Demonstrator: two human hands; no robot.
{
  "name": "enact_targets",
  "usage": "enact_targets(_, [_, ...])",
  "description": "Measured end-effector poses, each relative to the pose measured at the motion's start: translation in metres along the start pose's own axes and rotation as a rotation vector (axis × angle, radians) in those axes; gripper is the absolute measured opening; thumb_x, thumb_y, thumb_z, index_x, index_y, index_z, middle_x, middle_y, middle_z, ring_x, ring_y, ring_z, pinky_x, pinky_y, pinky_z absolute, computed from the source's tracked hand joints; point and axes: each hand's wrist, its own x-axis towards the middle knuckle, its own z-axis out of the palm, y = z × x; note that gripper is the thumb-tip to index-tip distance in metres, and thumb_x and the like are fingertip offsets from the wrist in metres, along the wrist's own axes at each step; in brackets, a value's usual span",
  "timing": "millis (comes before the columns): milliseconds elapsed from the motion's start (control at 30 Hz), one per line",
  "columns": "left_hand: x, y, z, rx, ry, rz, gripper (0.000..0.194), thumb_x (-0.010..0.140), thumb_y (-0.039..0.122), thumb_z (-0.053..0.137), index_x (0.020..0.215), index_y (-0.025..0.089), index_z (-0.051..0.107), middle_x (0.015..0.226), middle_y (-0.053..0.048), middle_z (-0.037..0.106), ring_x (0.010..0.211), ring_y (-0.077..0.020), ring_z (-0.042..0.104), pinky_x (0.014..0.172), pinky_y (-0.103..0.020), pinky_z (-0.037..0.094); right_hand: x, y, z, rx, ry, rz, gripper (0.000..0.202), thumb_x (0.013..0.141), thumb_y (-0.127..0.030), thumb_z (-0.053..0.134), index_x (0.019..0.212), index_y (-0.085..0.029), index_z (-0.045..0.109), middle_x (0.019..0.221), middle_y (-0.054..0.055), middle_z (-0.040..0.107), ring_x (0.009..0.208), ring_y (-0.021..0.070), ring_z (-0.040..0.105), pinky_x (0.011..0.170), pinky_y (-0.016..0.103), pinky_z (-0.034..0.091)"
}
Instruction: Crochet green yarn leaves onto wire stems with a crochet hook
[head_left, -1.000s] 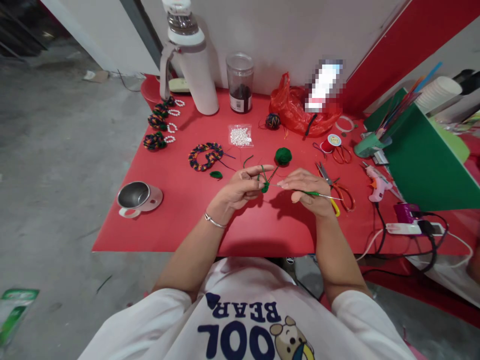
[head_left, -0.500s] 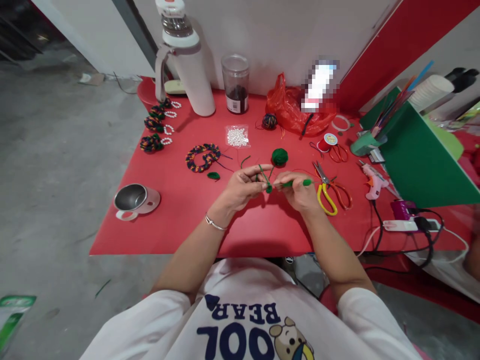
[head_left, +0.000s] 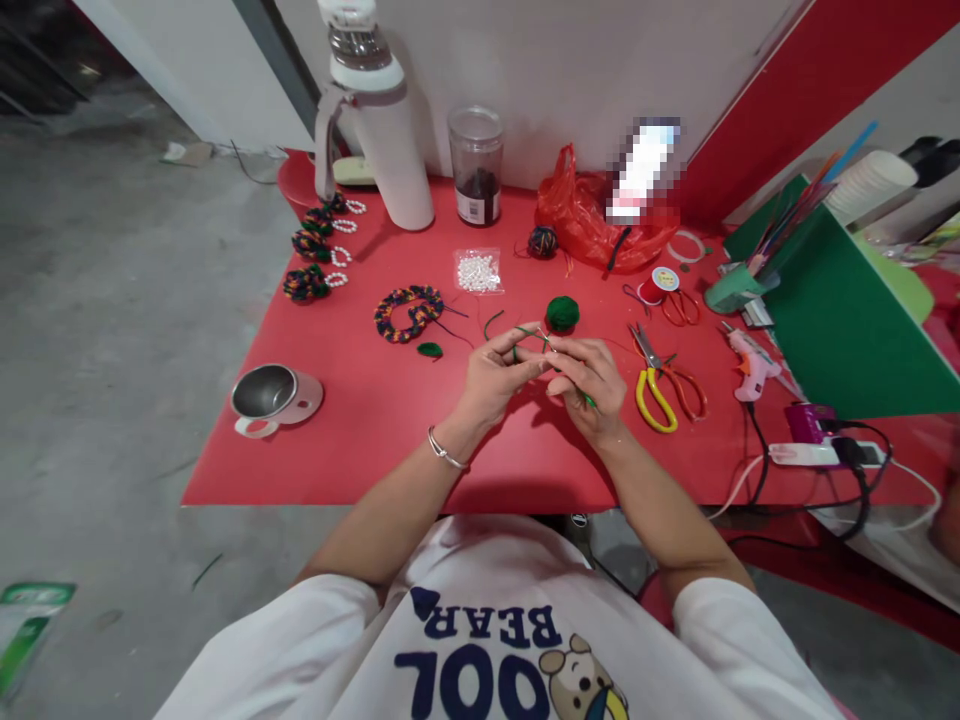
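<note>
Green yarn [head_left: 525, 331] runs over the fingers of my left hand [head_left: 499, 375], whose thumb and fingers pinch it near the fingertips. My right hand [head_left: 590, 382] is closed round a slim crochet hook [head_left: 589, 399] with a green handle, mostly hidden under the fingers. Its metal tip reaches up beside my left index finger. The fingertips of both hands meet, and the small worked piece between them is hidden. Just beyond them lies a green yarn ball [head_left: 562, 314]. A small green crocheted leaf [head_left: 430, 350] rests to the left.
A multicoloured crocheted ring [head_left: 405, 313] and a bag of white beads [head_left: 478, 271] lie behind. At left stands a mug [head_left: 276, 398]; at right are yellow-and-red-handled scissors [head_left: 656, 400], a glue gun [head_left: 752, 368] and a power strip [head_left: 802, 454]. A bottle [head_left: 394, 150] stands at the back.
My right hand has turned and moved left against my left fingertips, so the hook's handle is now mostly covered. The small green piece that showed between the hands is now hidden.
</note>
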Motion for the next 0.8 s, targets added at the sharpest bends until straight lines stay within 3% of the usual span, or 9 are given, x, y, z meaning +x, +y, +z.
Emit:
enact_targets(100, [0.002,0.004,-0.004,0.012,-0.012,-0.031,0.068,0.052,0.028,0.099,0.115,0.016,0.079,0.073,-0.002,0.077,0.046,-0.0048,0.046,0.042,-0.021,0.026,0.001,0.003,0.003,0.186,0.044,0.154,0.038,0.098,-0.063,0.058,0.109,-0.034,0.079,0.111,0.005,0.082,0.102,0.0242,0.076,0.089,0.048,0.061])
enact_targets(267, [0.005,0.011,-0.012,0.056,-0.024,-0.063,0.062,0.054,0.026,0.098,0.112,0.015,0.080,0.074,-0.003,0.077,0.048,-0.0046,0.045,0.043,-0.021,0.025,0.005,0.009,0.005,0.452,0.025,0.361,0.044,0.095,-0.070,0.058,0.100,-0.033,0.081,0.101,0.003,0.083,0.099,0.0238,0.076,0.084,0.045,0.063])
enact_targets(367, [0.006,0.013,-0.016,0.089,-0.047,-0.085,0.059,0.055,0.025,0.097,0.110,0.015,0.081,0.070,-0.003,0.075,0.047,-0.0047,0.044,0.043,-0.021,0.025,0.006,0.011,0.004,0.495,-0.010,0.380,0.043,0.093,-0.071,0.060,0.097,-0.034,0.082,0.099,0.002,0.083,0.097,0.0236,0.076,0.090,0.047,0.062])
enact_targets(533, [0.006,0.012,-0.018,0.101,-0.042,-0.054,0.059,0.058,0.025,0.096,0.114,0.015,0.081,0.073,-0.004,0.077,0.046,-0.0047,0.044,0.043,-0.022,0.027,0.007,0.009,0.003,0.479,-0.005,0.391,0.039,0.094,-0.068,0.061,0.099,-0.035,0.082,0.100,0.002,0.083,0.097,0.0241,0.076,0.085,0.046,0.063])
enact_targets(700, [0.004,0.008,-0.011,0.131,0.045,0.111,0.062,0.060,0.022,0.094,0.120,0.017,0.078,0.080,-0.004,0.080,0.065,-0.0129,0.067,0.061,-0.025,0.050,0.006,0.002,0.001,0.265,0.002,0.350,0.032,0.094,-0.060,0.067,0.105,-0.034,0.082,0.109,0.004,0.083,0.104,0.0251,0.076,0.099,0.049,0.059])
enact_targets(800, [0.004,0.008,-0.011,0.169,0.075,0.146,0.061,0.061,0.020,0.093,0.120,0.016,0.077,0.079,-0.004,0.080,0.069,-0.0143,0.070,0.067,-0.026,0.053,0.008,0.001,-0.002,0.301,-0.011,0.343,0.027,0.094,-0.055,0.070,0.107,-0.035,0.083,0.110,0.003,0.083,0.104,0.0240,0.076,0.099,0.047,0.060])
